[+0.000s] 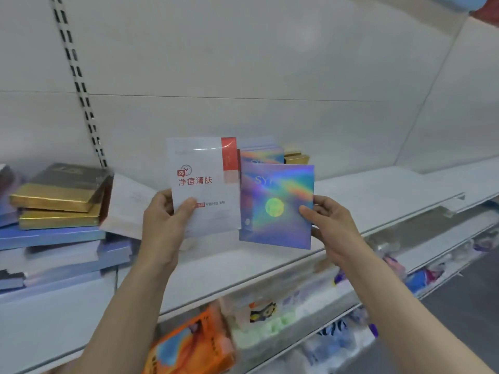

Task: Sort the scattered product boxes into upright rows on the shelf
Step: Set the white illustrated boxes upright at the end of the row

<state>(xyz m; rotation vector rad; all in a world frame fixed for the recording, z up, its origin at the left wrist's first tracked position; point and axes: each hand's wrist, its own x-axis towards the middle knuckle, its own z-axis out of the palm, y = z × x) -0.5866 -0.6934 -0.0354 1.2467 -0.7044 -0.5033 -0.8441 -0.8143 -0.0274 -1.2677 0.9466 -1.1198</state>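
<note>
On the lower shelf's front edge sit an orange plastic packet (189,344), a pale green soft pack (270,330) and blue-and-white wrapped packs (421,279); behind, a black-slotted upright rail (78,85).

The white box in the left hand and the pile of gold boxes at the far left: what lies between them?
In the head view, a white box leans tilted between the held white box and the gold boxes.

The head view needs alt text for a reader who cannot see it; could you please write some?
A person holds two flat product boxes upright over a white shelf: the left hand grips a white box with red print, the right hand a holographic box. More boxes stand behind them, and gold and blue boxes lie stacked flat to the left.
</note>
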